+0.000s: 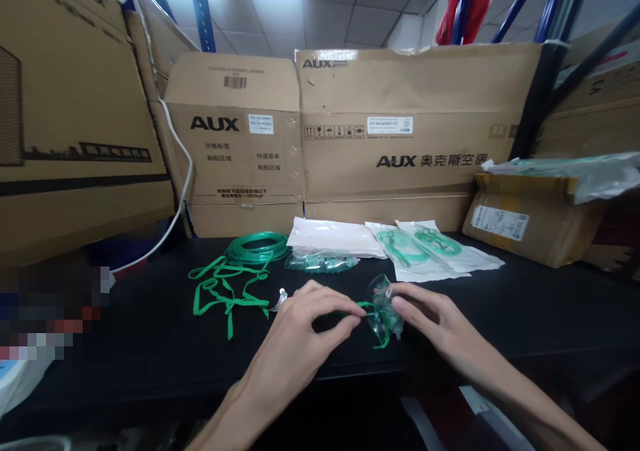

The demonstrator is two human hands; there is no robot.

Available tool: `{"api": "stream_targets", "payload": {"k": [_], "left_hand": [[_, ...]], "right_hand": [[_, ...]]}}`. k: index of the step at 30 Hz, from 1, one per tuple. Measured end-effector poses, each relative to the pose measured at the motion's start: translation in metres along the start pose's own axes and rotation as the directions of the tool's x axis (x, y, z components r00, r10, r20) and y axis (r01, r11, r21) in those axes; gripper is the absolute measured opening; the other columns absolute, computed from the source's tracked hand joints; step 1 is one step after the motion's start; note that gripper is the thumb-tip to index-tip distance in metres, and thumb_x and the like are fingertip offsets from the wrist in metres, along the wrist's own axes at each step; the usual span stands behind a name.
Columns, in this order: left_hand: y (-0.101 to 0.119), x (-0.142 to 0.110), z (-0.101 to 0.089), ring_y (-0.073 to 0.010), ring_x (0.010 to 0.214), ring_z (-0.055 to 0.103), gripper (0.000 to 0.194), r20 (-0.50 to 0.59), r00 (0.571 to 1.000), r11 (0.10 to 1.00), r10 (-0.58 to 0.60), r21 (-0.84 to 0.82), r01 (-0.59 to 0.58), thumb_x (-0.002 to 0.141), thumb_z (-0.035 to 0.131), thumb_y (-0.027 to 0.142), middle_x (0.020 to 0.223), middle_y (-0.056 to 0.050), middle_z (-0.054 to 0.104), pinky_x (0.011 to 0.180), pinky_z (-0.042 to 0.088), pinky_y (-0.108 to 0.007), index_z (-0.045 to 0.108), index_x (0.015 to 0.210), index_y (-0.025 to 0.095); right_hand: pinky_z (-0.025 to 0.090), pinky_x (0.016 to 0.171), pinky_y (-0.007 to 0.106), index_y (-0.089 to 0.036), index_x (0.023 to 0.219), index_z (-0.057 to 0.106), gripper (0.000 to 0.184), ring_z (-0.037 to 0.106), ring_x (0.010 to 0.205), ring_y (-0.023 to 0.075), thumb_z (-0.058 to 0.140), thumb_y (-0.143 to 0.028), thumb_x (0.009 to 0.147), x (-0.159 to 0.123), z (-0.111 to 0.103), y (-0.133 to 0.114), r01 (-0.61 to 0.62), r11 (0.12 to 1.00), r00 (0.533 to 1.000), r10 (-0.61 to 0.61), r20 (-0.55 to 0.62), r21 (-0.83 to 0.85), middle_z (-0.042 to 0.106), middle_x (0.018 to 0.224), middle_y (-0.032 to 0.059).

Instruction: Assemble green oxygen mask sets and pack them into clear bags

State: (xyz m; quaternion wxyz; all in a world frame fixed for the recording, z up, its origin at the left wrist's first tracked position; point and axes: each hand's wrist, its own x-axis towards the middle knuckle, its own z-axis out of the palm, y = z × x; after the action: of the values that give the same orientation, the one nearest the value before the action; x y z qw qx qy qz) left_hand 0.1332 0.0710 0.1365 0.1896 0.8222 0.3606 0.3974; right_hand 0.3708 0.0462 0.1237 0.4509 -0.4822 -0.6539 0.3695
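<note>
My right hand (430,311) grips a clear plastic oxygen mask (381,311) between thumb and fingers, held above the black tabletop. A green elastic strap (383,339) hangs from the mask. At the mask's left side, my left hand (315,321) pinches part of this strap between thumb and forefinger. Several loose green straps (230,301) lie in a tangle to the left. Between them and my left hand is a small shiny silver metal strip (280,299), partly hidden by that hand.
Behind the straps lies a coil of green tubing (257,246). White packets (335,236) rest on clear plastic pieces (320,262). Further right are pouches with green tubing (440,251). Large cartons (420,104) wall the back; a small cardboard box (525,221) stands at right.
</note>
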Motion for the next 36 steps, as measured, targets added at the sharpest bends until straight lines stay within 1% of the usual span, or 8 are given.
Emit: {"api": "stream_targets", "payload": {"k": [4,9,12,16,23,26,31,36], "left_hand": [[0.0000,-0.0010,0.0000,-0.0168,0.097,0.066,0.018,-0.005,1.000,1.000,0.031,-0.001,-0.031,0.091,0.074,0.021,0.098,0.011,0.077,0.091,0.049,-0.033,0.078,0.094,0.038],[0.0002,-0.0005,-0.0001,-0.0156,0.096,0.066,0.019,0.000,0.999,0.999,0.046,-0.005,-0.046,0.091,0.073,0.018,0.098,0.011,0.077,0.089,0.050,-0.032,0.077,0.093,0.037],[0.0003,-0.0001,0.0002,-0.0151,0.095,0.066,0.019,-0.002,0.999,0.999,0.052,-0.015,-0.052,0.091,0.073,0.018,0.097,0.011,0.077,0.088,0.050,-0.031,0.078,0.093,0.037],[-0.0005,0.0005,0.0003,-0.0148,0.095,0.067,0.019,-0.006,0.998,0.998,0.058,-0.027,-0.058,0.092,0.073,0.018,0.098,0.012,0.077,0.088,0.050,-0.031,0.078,0.093,0.037],[-0.0013,0.0002,0.0002,-0.0162,0.096,0.067,0.018,-0.005,1.000,1.000,0.028,-0.006,-0.028,0.092,0.073,0.022,0.098,0.012,0.077,0.095,0.047,-0.036,0.077,0.092,0.039],[-0.0005,0.0003,0.0007,-0.0163,0.096,0.067,0.019,-0.006,1.000,1.000,0.026,0.001,-0.026,0.092,0.073,0.021,0.098,0.013,0.077,0.093,0.047,-0.036,0.077,0.092,0.040],[0.0011,0.0005,0.0006,-0.0159,0.094,0.067,0.020,-0.011,0.999,0.999,0.037,-0.002,-0.037,0.091,0.073,0.019,0.097,0.013,0.077,0.090,0.048,-0.034,0.077,0.091,0.038],[0.0006,0.0005,0.0002,-0.0156,0.093,0.067,0.020,-0.010,0.999,0.999,0.046,0.000,-0.046,0.091,0.073,0.018,0.098,0.013,0.078,0.091,0.048,-0.034,0.077,0.092,0.038]], "right_hand": [[0.047,0.103,0.034,-0.027,0.125,0.069,0.047,0.060,0.122,0.0257,0.061,-0.061,0.093,-0.0011,0.0000,-0.0019,0.001,1.000,1.000,-0.001,0.010,0.006,0.069,0.131,0.0038],[0.047,0.102,0.032,-0.028,0.124,0.070,0.044,0.062,0.120,0.0243,0.061,-0.059,0.095,-0.0001,0.0003,-0.0034,0.018,1.000,1.000,-0.018,0.015,0.018,0.071,0.129,0.0024],[0.048,0.102,0.032,-0.029,0.124,0.071,0.042,0.061,0.123,0.0251,0.061,-0.058,0.095,0.0004,0.0000,-0.0033,0.012,1.000,1.000,-0.012,0.004,0.002,0.071,0.130,0.0019],[0.048,0.104,0.035,-0.030,0.124,0.071,0.043,0.058,0.129,0.0274,0.062,-0.059,0.094,0.0002,-0.0003,-0.0022,0.007,1.000,1.000,-0.007,-0.005,-0.013,0.070,0.131,0.0026],[0.049,0.104,0.042,-0.028,0.125,0.071,0.044,0.059,0.127,0.0308,0.061,-0.059,0.095,-0.0015,-0.0003,-0.0027,0.016,0.998,1.000,-0.016,-0.001,-0.053,0.071,0.130,0.0051],[0.050,0.103,0.040,-0.028,0.126,0.071,0.044,0.061,0.125,0.0296,0.060,-0.058,0.096,-0.0018,0.0004,-0.0047,0.020,0.998,1.000,-0.019,0.020,-0.059,0.071,0.130,0.0045],[0.048,0.102,0.034,-0.029,0.126,0.071,0.043,0.057,0.129,0.0276,0.060,-0.058,0.096,-0.0014,0.0010,-0.0061,0.006,0.998,1.000,-0.004,0.020,-0.056,0.070,0.131,0.0025],[0.048,0.100,0.033,-0.030,0.126,0.070,0.041,0.060,0.125,0.0262,0.060,-0.057,0.096,-0.0024,0.0003,-0.0052,0.018,0.999,0.999,-0.016,0.035,-0.044,0.071,0.130,0.0015]]}}
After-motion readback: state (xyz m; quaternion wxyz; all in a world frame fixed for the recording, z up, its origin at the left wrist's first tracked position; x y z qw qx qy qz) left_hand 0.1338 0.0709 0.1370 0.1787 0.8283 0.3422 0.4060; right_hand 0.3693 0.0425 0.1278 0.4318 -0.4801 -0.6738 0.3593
